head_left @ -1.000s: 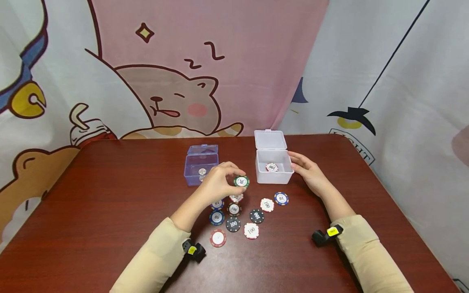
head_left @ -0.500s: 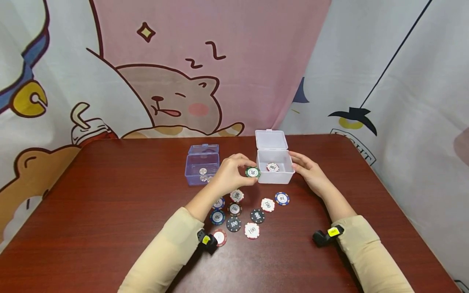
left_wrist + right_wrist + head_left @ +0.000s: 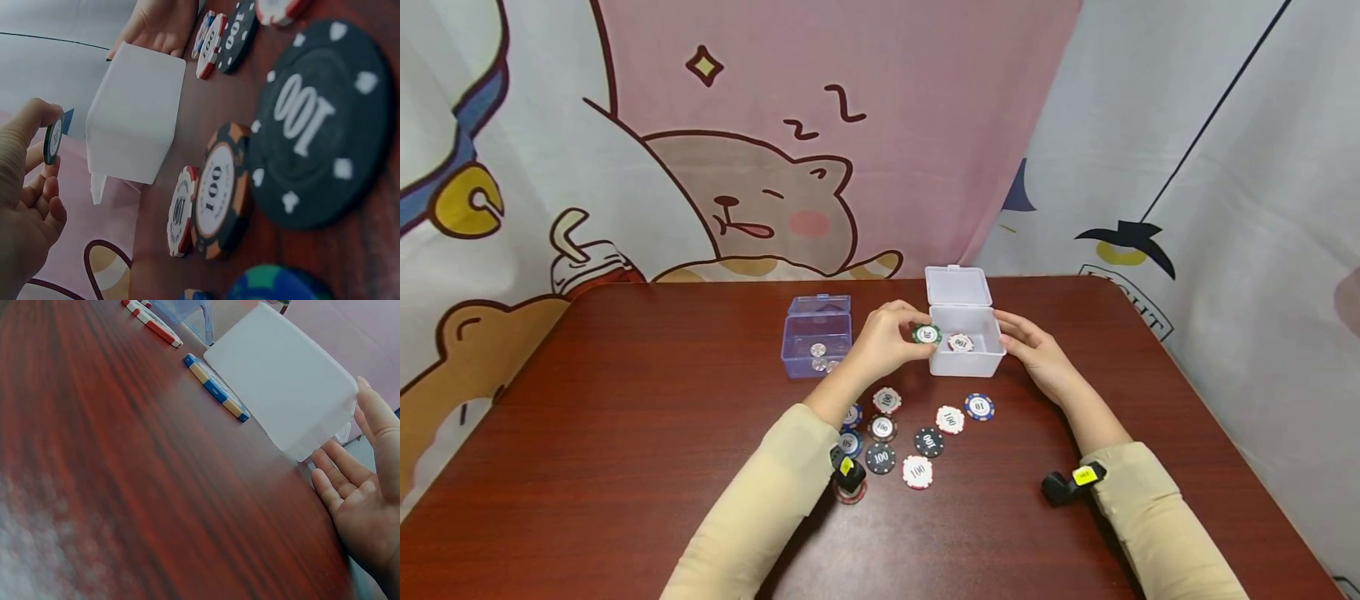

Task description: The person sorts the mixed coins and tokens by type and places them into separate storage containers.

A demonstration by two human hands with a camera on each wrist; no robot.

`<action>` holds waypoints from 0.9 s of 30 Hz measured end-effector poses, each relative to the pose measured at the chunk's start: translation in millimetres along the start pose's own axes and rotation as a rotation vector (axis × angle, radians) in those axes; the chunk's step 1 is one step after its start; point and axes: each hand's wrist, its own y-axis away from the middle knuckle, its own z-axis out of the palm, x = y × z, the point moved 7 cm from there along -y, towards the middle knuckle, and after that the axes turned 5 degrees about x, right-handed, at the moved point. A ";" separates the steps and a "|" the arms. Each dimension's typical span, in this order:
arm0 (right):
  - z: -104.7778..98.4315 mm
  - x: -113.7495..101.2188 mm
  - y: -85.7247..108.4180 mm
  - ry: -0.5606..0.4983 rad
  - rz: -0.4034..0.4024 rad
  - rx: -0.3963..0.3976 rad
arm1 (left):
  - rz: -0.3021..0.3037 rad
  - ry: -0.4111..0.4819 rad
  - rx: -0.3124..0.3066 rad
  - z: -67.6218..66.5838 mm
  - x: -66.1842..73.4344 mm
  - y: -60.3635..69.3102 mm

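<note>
A green poker chip (image 3: pixel 928 334) marked 20 is pinched between the thumb and fingers of my left hand (image 3: pixel 882 343). It is at the left rim of the open white plastic box (image 3: pixel 966 364), in which a red-and-white chip (image 3: pixel 960 342) marked 100 lies. On the box's right side my right hand (image 3: pixel 1034 354) rests its fairly straight fingers; in the right wrist view its thumb (image 3: pixel 375 409) is by the rim. The left wrist view shows the held chip (image 3: pixel 55 140) edge-on, apart from the white box (image 3: pixel 134 106).
A bluish clear box (image 3: pixel 797 367) with several small clear discs stands open to the left. Loose chips lie in front of the boxes, among them a black chip (image 3: pixel 881 458), a blue chip (image 3: pixel 980 407) and a white chip (image 3: pixel 917 472). My left sleeve partly covers a red chip (image 3: pixel 851 493).
My left hand has carried the green chip rightward and away from me, from above the loose chips to the white box's left rim. The right hand has stayed at the box.
</note>
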 end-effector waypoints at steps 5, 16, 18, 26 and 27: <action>-0.3 -0.7 0.2 -0.003 -0.005 0.002 | -0.010 -0.018 0.003 4.4 -2.9 -7.3; -0.9 1.0 -1.2 -0.012 -0.013 -0.002 | -0.047 -0.024 0.036 14.6 -7.8 -20.2; -1.0 1.5 -1.5 -0.013 -0.016 -0.001 | -0.048 -0.018 0.040 16.7 -8.0 -22.3; -1.3 2.7 -2.2 -0.009 -0.022 -0.003 | -0.064 -0.070 0.012 29.0 -11.8 -29.1; -1.2 2.7 -2.3 -0.009 -0.022 -0.004 | -0.063 -0.084 0.008 30.2 -12.3 -29.7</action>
